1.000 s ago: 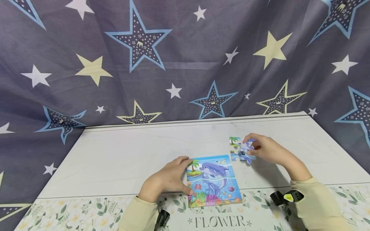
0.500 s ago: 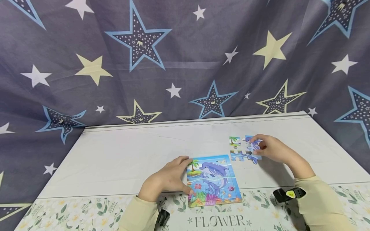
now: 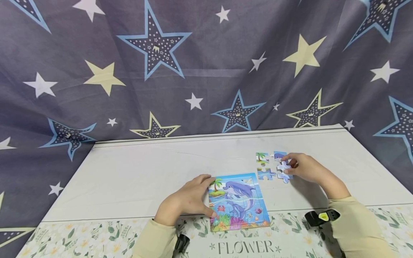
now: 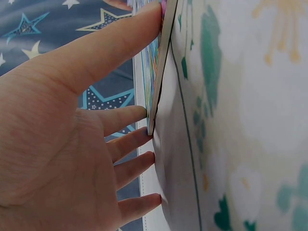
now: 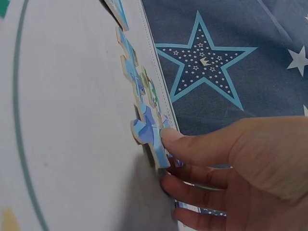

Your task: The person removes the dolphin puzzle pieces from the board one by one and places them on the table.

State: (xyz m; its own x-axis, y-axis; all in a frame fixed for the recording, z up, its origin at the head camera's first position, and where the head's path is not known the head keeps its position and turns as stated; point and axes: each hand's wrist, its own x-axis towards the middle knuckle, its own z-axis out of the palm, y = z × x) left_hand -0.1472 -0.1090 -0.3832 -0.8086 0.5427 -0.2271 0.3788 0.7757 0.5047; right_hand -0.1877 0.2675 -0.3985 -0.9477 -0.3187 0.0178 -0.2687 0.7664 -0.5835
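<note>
Head view: saw the right hand (image 3: 302, 167) pinching a piece (image 3: 283, 167) between thumb and fingertips, newly parted from the tabbed piece (image 3: 266, 174) beside it; took this to mean a joined cluster coming undone. Saw the left hand (image 3: 190, 196) spread along the left edge of the puzzle (image 3: 240, 200), thumb on its face, fingers nearly straight, curled round nothing. Noted the palm piece (image 3: 262, 157) lying on the table (image 3: 151, 175) past the puzzle's far right corner. Found only in the left wrist view the puzzle's thin side against those fingers; only in the right, a shadow (image 5: 139, 192) below the pinched piece.
</note>
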